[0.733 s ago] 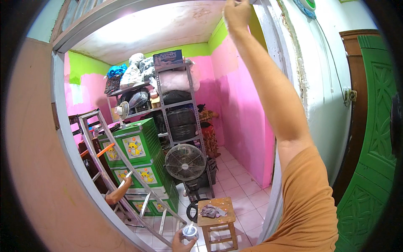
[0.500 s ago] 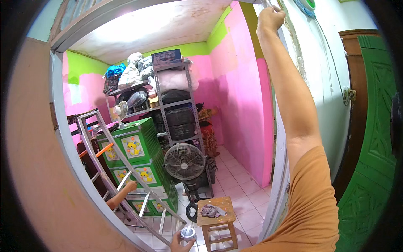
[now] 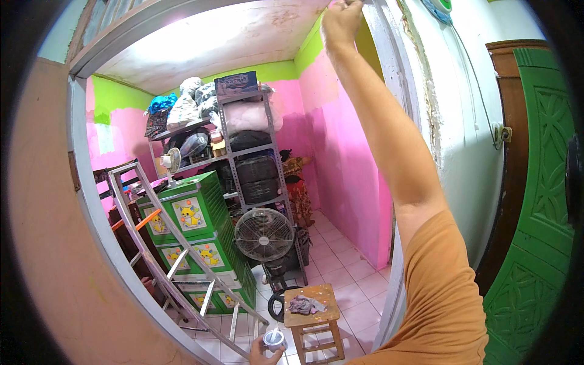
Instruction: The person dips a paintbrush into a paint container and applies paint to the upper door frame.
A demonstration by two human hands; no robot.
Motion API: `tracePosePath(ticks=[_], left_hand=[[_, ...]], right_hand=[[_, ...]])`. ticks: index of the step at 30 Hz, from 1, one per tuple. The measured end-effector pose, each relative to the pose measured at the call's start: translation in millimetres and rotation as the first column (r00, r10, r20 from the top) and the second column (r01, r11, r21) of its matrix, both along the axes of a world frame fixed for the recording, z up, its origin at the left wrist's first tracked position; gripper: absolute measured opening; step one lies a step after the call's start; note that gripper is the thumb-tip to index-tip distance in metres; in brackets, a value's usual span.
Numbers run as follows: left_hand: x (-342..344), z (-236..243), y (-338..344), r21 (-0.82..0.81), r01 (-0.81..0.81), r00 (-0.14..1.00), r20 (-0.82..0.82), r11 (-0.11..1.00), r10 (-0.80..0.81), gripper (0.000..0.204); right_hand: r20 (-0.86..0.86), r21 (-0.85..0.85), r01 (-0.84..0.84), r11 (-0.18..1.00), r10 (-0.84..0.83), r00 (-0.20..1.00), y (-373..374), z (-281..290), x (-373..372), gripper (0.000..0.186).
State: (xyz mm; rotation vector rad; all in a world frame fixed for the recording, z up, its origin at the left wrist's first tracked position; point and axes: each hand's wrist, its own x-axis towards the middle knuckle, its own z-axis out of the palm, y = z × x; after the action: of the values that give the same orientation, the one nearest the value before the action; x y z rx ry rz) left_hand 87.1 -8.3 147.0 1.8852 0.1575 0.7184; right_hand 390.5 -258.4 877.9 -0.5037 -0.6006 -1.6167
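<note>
My right arm, in an orange-brown sleeve, reaches up to the grey door frame. At the top edge of the picture my right hand is closed, its fingers curled near the frame's upper beam. What they hold is cut off by the picture's edge. Low in the middle, my left hand grips a small white cup with grey contents and a pale stick-like thing in it. Just right of the cup stands a wooden stool with a crumpled greyish rag on top.
Inside the doorway an aluminium ladder leans before a green drawer cabinet. A floor fan stands by a loaded metal shelf. A person in patterned clothing is at the pink wall. A green carved door is at right.
My right hand has moved left along the top of the door frame. Another person's hand, seen behind the ladder before, is gone from view. My left hand still holds the cup.
</note>
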Motion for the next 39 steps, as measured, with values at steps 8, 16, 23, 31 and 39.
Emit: tracePosePath(ticks=[8, 16, 23, 31, 39], left_hand=[[-10.6, 2.9, -3.6, -0.069, -0.016, 0.999, -0.033, 0.997, 0.014, 0.056], [-13.9, 0.6, -3.0, -0.052, -0.015, 0.999, 0.032, 0.999, 0.016, 0.058], [-31.2, -23.6, 10.2, 0.088, -0.169, 0.986, 0.027, 0.982, 0.167, 0.06], [-74.3, -6.3, 10.0, -0.101, -0.218, 0.976, 0.003, 0.971, 0.219, 0.067], [-108.3, -8.2, 18.3, -0.077, -0.329, 0.944, -0.018, 0.941, 0.329, 0.064]], right_hand=[[-0.229, 0.1, -0.054, 0.994, 0.076, 0.97, -42.3, -22.5, -19.9, 0.028], [0.026, 0.022, 0.031, 0.999, -0.031, 0.999, -2.6, 16.3, -14.4, 0.023], [0.096, -0.239, 0.02, 0.971, 0.003, 0.995, 123.6, -1.6, -80.0, 0.022], [0.046, -0.543, -0.176, 0.821, 0.238, 0.97, 204.9, -50.3, -142.3, 0.024], [-0.604, -0.576, -0.802, 0.159, 0.577, 0.549, 191.5, -281.4, -150.2, 0.024]])
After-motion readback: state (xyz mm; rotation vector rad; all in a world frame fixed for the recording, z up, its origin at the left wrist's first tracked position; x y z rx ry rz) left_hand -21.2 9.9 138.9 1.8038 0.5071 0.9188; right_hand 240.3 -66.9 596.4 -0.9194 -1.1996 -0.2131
